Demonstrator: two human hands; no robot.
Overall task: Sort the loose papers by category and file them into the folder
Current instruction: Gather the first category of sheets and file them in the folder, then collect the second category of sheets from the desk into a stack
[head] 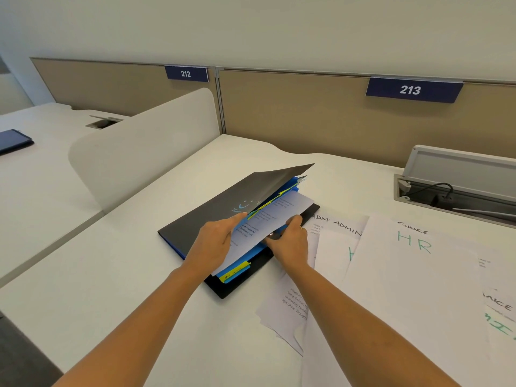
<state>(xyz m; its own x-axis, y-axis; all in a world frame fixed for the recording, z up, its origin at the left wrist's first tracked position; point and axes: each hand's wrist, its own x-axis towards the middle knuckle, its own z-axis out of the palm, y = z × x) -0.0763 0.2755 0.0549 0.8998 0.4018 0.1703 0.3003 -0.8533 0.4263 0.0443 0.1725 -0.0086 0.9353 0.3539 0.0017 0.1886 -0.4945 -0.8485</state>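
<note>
Black folder (206, 219): lying aslant at mid-desk, just left of the loose pile; front cover standing half raised, probably to bare the sections inside; looking matte and stiff, yet bowing a little along its free edge.
Blue dividers (245, 256): fanning out inside the folder, looking like smooth plastic; yellow tabs (234, 271) sticking out at the near edge, likely marking categories, the writing too small to read.
Printed sheet (275, 216): hanging over the dividers and under the raised cover, curving softly; thin white paper carrying short blocks of print; seemingly being slid into one section.
Left hand (213, 241): gripping the sheet's left edge, thumb on top, fingers curled underneath and apparently propping the cover as well.
Right hand (290, 243): pinching the sheet's right edge between thumb and curled fingers, steadying it square to the slot.
Loose papers (413, 289): lying overlapped to the right of the folder, nearest ones tucked under its edge; flat, white, hand-lettered "HR" in green and "ADMIN" in dark ink; waiting within easy reach.
Desk (125, 275): spreading smooth and off-white beneath everything.
Cable box (458, 174): sitting far right, grey lid tipped open, black cord coiling inside.
</note>
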